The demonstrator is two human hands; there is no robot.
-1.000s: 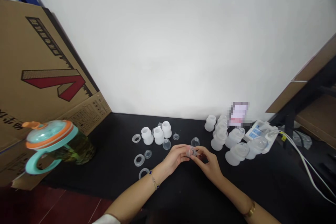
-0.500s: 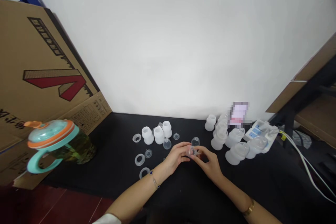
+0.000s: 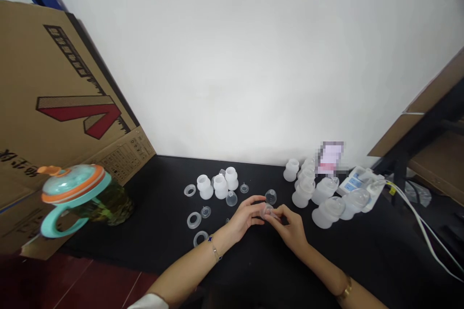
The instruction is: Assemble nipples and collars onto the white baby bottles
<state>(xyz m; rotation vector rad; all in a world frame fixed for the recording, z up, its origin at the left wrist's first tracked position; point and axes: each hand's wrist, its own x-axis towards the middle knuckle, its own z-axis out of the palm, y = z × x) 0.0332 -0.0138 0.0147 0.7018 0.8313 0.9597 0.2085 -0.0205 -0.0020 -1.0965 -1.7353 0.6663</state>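
Observation:
Above the black table, my left hand (image 3: 247, 218) grips a translucent bottle collar ring (image 3: 266, 211) by its left side. The thumb and fingertips of my right hand (image 3: 289, 226) pinch at its right side, on what looks like a clear nipple set in the ring; the fingers partly hide it. Just behind them lies a clear domed cap (image 3: 270, 196). To the left stand several open white bottles (image 3: 205, 187), with another domed cap (image 3: 231, 198), loose collar rings (image 3: 194, 220) and flat clear nipples (image 3: 205, 211) around them.
At the right, several capped bottles (image 3: 328, 212) stand beside a white power strip (image 3: 358, 186) with cables. A pixelated phone-like screen (image 3: 329, 157) leans behind them. A large jug (image 3: 83, 200) with a turquoise handle and a cardboard box (image 3: 72, 120) are at left; a white wall (image 3: 232, 67) rises behind.
The ring has tilted and turned between my fingertips, and my right fingers have shifted slightly on it. The whole view has moved a little; the things on the table lie as before.

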